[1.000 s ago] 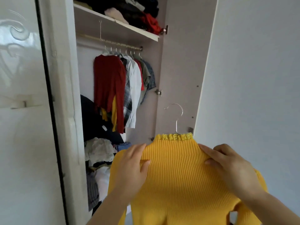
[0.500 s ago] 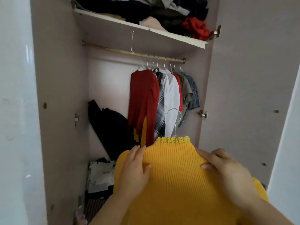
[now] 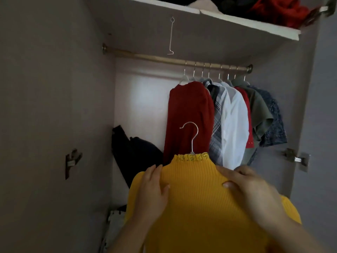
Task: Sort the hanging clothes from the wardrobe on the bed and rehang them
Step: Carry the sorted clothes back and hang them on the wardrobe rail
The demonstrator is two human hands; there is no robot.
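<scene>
Closer now to the wardrobe (image 3: 54, 106) than before, our left hand (image 3: 153, 192) and right hand (image 3: 255, 192) each grasping a shoulder of the yellow sweater (image 3: 197, 207), thumbs in front, sweater between both hands, its hanger hook (image 3: 191, 136) upright before the red garment (image 3: 187, 110), below the rail (image 3: 155, 58)

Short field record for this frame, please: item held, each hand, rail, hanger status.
item held: yellow ribbed knit sweater on a silver wire hanger
left hand: grips the sweater's shoulder, thumb in front
right hand: grips the other shoulder
rail: brass wardrobe rail, hanging clothes bunched at right end
hanger status: hook below the rail, not yet hung
</scene>
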